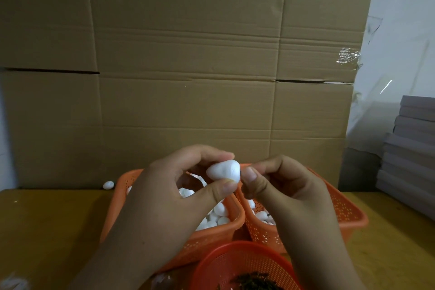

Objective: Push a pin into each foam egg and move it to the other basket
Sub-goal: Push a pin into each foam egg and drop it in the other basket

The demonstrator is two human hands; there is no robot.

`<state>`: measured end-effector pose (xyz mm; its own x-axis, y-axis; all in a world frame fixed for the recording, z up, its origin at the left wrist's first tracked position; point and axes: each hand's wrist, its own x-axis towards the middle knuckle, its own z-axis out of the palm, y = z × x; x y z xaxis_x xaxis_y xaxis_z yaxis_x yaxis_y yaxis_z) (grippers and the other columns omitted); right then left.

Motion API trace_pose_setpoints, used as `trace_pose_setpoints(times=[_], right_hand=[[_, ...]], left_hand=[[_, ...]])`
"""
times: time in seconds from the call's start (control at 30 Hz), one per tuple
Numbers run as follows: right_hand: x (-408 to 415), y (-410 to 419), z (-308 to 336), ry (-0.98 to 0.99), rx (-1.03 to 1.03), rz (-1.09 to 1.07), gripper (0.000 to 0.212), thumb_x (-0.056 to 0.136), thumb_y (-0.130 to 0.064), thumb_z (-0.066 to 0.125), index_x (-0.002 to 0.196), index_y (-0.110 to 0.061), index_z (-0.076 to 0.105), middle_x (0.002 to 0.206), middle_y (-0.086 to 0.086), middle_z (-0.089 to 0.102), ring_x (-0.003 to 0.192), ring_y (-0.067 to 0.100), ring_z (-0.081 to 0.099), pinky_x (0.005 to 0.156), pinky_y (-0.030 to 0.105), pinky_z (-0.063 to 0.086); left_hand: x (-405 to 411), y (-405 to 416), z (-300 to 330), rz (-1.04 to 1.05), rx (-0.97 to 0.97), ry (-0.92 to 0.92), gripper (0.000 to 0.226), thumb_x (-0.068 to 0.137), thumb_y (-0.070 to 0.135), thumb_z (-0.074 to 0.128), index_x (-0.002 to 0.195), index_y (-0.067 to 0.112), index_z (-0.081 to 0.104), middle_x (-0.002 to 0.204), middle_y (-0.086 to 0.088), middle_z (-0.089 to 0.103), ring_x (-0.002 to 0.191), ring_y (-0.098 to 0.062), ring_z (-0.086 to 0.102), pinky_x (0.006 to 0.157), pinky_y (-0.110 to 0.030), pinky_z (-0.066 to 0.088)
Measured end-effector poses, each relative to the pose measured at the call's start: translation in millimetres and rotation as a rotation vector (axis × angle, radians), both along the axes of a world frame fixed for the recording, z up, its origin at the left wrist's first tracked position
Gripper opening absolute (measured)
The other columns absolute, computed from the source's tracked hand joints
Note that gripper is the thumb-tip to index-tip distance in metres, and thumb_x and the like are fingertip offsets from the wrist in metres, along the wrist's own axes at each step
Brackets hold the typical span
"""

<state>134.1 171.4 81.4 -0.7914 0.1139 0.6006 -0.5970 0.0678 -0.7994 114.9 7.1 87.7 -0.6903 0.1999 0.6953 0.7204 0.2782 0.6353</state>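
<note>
I see my left hand pinching one foam egg, my right hand with fingers curled at its tip, above three orange baskets, one stray egg behind.

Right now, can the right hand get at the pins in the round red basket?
Probably yes. The right hand pinches at the foam egg that the left hand holds, so its fingers are busy. The round red basket of dark pins sits open-topped just below its wrist, nothing covering it.
</note>
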Motion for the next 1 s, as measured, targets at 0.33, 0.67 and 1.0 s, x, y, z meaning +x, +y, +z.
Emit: trace_pose_setpoints(times=[0.33, 0.67, 1.0], right_hand=[[-1, 1, 4, -0.095, 0.109, 0.168, 0.024, 0.074, -0.036, 0.07, 0.095, -0.025, 0.072, 0.088, -0.003, 0.075, 0.079, 0.013, 0.071, 0.067, 0.019, 0.054], [-4, 12, 6, -0.195, 0.094, 0.267, 0.019, 0.079, -0.036, 0.071, 0.096, -0.027, 0.075, 0.09, 0.005, 0.075, 0.086, 0.017, 0.07, 0.083, 0.028, 0.055], [-4, -3, -6, -0.142, -0.281, 0.226, 0.028, 0.072, -0.04, 0.067, 0.096, -0.026, 0.074, 0.099, 0.004, 0.074, 0.098, 0.016, 0.069, 0.08, 0.028, 0.056]], left_hand=[[0, 6, -3, 0.071, -0.165, 0.107, 0.022, 0.071, 0.054, 0.058, 0.093, 0.059, 0.058, 0.101, 0.027, 0.061, 0.091, 0.013, 0.059, 0.073, -0.002, 0.043], [2, 9, -5, 0.121, -0.094, 0.082, 0.039, 0.064, 0.062, 0.061, 0.101, 0.054, 0.054, 0.097, 0.029, 0.064, 0.082, 0.005, 0.063, 0.069, -0.025, 0.049], [-6, 12, -9, -0.121, 0.082, -0.246, 0.016, 0.076, 0.05, 0.064, 0.085, 0.037, 0.069, 0.078, 0.007, 0.074, 0.063, -0.002, 0.067, 0.058, -0.012, 0.048]])
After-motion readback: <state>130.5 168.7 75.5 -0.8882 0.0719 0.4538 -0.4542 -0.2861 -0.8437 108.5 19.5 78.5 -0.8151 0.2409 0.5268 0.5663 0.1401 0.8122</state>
